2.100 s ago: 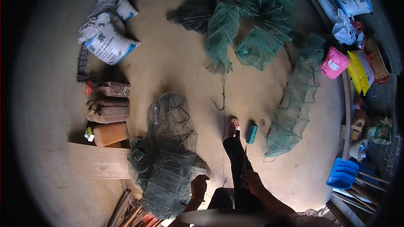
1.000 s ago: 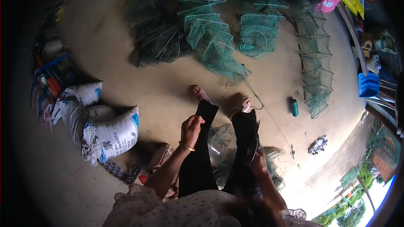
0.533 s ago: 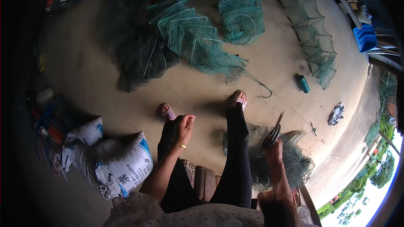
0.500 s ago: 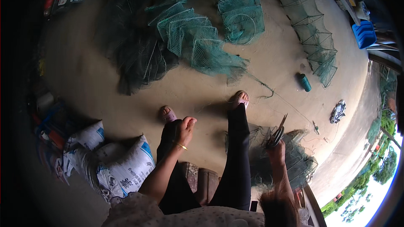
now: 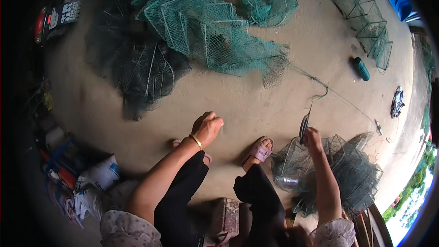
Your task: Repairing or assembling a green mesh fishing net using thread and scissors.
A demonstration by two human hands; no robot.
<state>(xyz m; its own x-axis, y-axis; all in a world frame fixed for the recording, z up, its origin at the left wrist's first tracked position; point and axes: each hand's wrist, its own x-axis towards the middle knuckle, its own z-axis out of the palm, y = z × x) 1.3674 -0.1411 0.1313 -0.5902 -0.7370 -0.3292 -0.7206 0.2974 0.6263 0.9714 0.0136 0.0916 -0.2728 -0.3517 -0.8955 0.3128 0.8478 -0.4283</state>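
Pale floor is spread with green netting ahead of the left grip, which is clenched, though whether on anything cannot be told. Scissors are clamped in the right grip, best held pointing clear of the netting and the sandalled feet

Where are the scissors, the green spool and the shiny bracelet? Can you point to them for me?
Scissors (image 5: pixel 303 127): head view, on the dark handles.
Green spool (image 5: pixel 361 69): head view, on the middle of its wound side.
Bracelet (image 5: pixel 196 141): head view, on the top of its gold band.
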